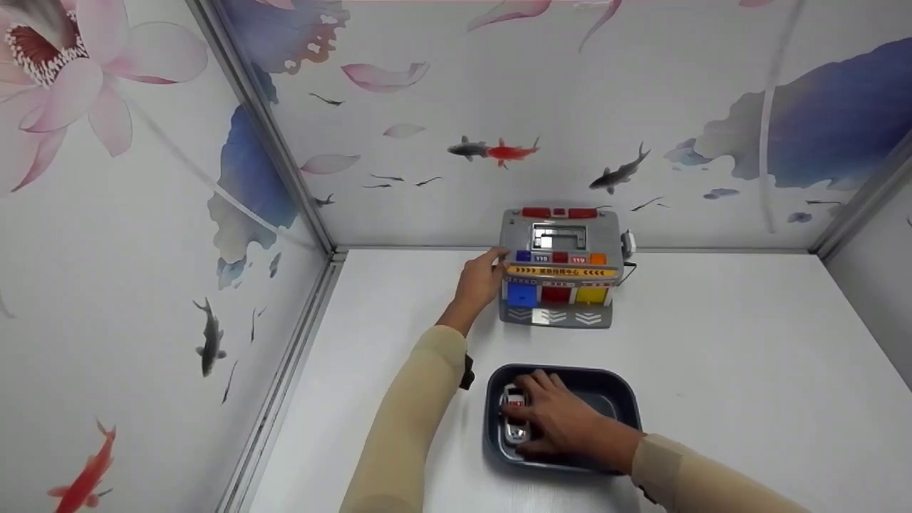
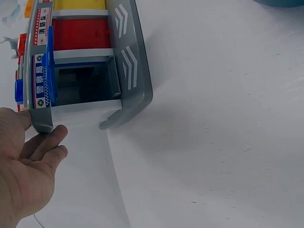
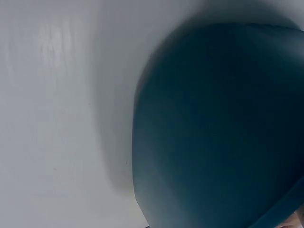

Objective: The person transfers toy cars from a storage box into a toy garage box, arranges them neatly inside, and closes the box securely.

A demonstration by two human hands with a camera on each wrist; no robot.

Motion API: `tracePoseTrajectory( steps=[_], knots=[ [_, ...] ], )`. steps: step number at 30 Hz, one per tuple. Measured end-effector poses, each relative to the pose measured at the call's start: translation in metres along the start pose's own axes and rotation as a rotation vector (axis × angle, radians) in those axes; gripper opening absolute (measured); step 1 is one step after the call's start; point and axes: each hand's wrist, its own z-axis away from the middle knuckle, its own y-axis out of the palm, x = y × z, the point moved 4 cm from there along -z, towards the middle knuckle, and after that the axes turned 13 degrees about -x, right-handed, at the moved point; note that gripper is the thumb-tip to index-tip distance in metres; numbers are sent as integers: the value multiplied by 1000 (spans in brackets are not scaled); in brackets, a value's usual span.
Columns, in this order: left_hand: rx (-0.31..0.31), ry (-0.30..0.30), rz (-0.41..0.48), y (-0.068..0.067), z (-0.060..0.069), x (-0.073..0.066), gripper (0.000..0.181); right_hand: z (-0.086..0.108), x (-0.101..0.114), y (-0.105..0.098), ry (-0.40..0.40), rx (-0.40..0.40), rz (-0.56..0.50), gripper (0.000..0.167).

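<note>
A grey toy garage (image 1: 559, 267) with blue, red and yellow doors stands by the back wall. My left hand (image 1: 479, 281) holds its left upper corner; in the left wrist view the hand (image 2: 28, 166) has fingertips around the grey roof edge. The blue door (image 2: 50, 66) is raised there, over a dark compartment (image 2: 83, 83). Down in front, a white toy car (image 1: 516, 427) lies along the left side of a dark blue tray (image 1: 620, 388). My right hand (image 1: 563, 420) reaches into the tray and grips the car, partly covering it. In the right wrist view the tray's outer wall (image 3: 213, 123) hides nearly the whole hand.
Both things stand on a white table (image 1: 748, 356). Printed wall panels (image 1: 541, 85) enclose it at the back and sides. A metal frame strip (image 1: 285, 377) runs along the left edge. A handle-like white part (image 1: 628, 244) juts from the garage's right side.
</note>
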Motion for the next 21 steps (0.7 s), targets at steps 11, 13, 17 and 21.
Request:
tracePoseTrajectory(
  steps=[11,13,17,21],
  knots=[
    [5,-6,-17,-1,1,-1,38,2,-7,-19,-14,6,12,71],
    [12,-14,-16,-1,1,-1,39,2,-8,-26,-8,8,16,71],
    [13,-22,-17,-1,1,-1,39,0,-12,-40,13,20,8,74],
    [4,-22,-16,-1,2,-1,38,-1,-19,-52,23,-11,15,73]
  ],
)
